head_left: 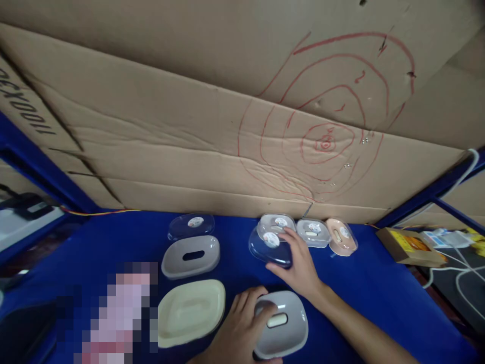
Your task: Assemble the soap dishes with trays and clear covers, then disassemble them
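Note:
My left hand (246, 318) grips the left side of a grey oval soap dish (291, 333), its thumb over the inside wall. A pale insert shows in the slot at the middle of that dish. My right hand (299, 265) holds a clear plastic lid (267, 250) by its right side, thumb below and fingers above. A round white sticker is on the lid. The lid is tilted and overlaps a lidded grey soap dish (265, 221) behind it.
At the back stand another lidded grey dish (318, 240) and a pinkish one (346, 247). On the left lie a clear lid (178, 230), a grey slotted dish (170, 263) and a cream tray (191, 313). Cardboard (170, 151) walls the back. An open box (409, 247) sits right.

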Demonstrator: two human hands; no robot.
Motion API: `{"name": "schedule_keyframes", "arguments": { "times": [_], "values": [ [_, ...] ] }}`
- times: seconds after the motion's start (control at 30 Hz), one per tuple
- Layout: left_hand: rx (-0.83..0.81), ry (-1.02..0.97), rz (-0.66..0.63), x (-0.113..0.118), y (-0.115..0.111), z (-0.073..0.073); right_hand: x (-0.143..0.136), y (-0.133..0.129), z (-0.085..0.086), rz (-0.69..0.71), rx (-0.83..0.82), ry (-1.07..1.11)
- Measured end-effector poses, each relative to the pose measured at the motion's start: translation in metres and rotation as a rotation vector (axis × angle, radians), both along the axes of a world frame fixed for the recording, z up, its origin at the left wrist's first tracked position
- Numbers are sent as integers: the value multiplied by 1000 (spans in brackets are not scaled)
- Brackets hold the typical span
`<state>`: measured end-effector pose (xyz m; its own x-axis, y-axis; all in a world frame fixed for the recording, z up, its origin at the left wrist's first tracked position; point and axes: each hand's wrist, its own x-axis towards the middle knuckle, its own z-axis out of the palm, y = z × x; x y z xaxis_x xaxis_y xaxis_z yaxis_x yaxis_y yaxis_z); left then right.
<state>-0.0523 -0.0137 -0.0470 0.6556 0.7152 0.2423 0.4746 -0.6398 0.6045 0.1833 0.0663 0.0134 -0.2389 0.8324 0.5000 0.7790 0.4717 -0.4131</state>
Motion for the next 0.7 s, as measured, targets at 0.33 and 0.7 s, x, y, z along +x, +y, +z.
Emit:
{"name": "schedule_keyframes", "arguments": {
  "times": [0.33, 0.7],
  "values": [
    [226, 4, -35, 1, 4, 12, -82, 89, 22, 104, -83, -507],
    [-42, -93, 113, 21, 19, -49, -93, 83, 17, 179, -47, -528]
  ]
}}
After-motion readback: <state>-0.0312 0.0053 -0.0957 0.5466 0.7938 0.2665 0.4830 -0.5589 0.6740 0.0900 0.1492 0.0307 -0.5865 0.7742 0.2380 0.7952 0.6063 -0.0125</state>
